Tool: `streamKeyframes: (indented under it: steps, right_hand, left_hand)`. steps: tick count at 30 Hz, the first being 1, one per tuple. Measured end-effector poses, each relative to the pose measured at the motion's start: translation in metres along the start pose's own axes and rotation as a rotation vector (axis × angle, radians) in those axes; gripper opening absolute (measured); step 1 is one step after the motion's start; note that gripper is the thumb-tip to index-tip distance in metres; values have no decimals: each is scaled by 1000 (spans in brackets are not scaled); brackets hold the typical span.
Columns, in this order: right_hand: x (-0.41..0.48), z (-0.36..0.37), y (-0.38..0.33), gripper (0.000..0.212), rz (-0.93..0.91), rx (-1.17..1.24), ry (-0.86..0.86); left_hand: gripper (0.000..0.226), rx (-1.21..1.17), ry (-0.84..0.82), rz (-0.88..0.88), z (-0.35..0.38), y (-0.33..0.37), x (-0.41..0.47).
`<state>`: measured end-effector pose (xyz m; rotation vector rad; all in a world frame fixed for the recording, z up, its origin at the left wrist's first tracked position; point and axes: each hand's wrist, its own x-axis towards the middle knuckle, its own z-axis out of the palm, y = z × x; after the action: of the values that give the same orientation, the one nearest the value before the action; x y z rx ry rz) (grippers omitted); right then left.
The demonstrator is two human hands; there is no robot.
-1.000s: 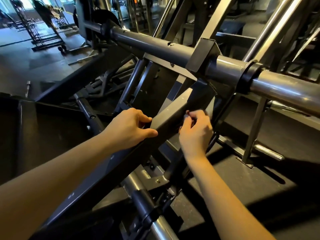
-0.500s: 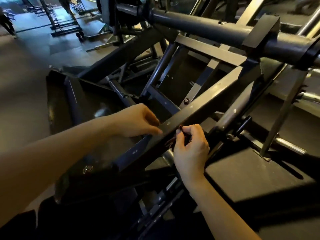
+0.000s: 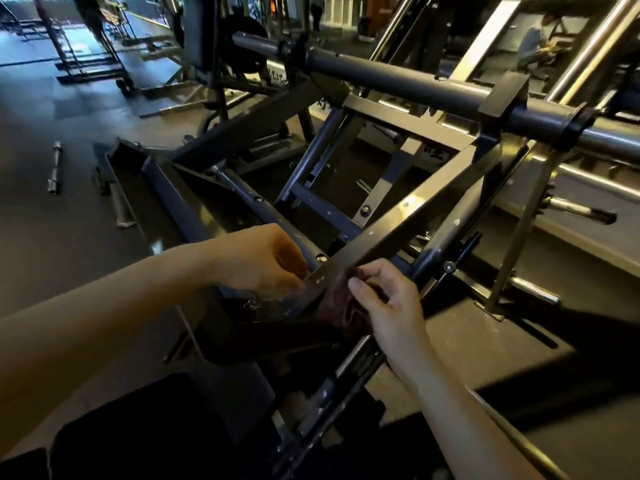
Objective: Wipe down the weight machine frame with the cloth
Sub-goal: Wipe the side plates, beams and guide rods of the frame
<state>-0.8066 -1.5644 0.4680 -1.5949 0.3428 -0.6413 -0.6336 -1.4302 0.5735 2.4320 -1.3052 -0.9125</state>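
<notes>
I find the cloth point(image 3: 341, 308), a dark reddish rag, bunched against the near side of the slanted frame bar point(image 3: 398, 230) at its lower end. The right hand point(image 3: 391, 306) has it: that grip is clamped on the cloth, thumb and curled forefinger pinching the fabric up to the bar's lower edge, with the rest of the wad hanging just under the grip in shadow. Just left of that grip, across the bar's width, the left hand point(image 3: 266, 263) curls round the same lower end, fingers over the far edge and thumb at the end face, so its grip is closed on the steel itself. From the two grips the bar climbs up and to the right, flat-sided and dark grey with small pale chips in the paint, to a bracket under the thick cross tube point(image 3: 398, 77), well above and beyond the grips. Just right of the right grip a round strut point(image 3: 446, 237) rises alongside the bar, close to it but apart. At the cross tube's far end, well up and left of the grips, sits a black weight plate point(image 3: 242, 43). Far to the left of the left grip a short chrome bar point(image 3: 54, 168) lies on the dark floor point(image 3: 41, 237). Below the grips the feed is too dark for me to make out what is there.
</notes>
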Motion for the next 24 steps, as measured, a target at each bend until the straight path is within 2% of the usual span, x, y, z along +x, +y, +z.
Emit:
streamKeyframes:
  steps: [3,6,11,16,18,20,24]
  right_hand:
    - [-3,-12,-24,8,6,138,-8]
    - [-4,-11,-37,17,5,196,-40]
    - [6,-1,-43,14,-32,165,-101]
    - [20,8,-43,12,8,157,-173]
    - [25,6,-41,13,33,97,-202]
    - [29,0,-35,14,40,-11,-162]
    - [34,-12,-7,19,-13,-427,137]
  left_hand:
    - [50,-232,37,192,4,8,-13]
    - [55,-304,99,356,14,15,-16]
    - [61,-353,314,376,14,11,-12]
    - [41,-236,412,352,6,-2,-10]
    - [35,-223,372,281,-2,-12,-9]
    - [31,-219,289,203,-8,-23,-7]
    - [30,-115,138,117,2,-28,2]
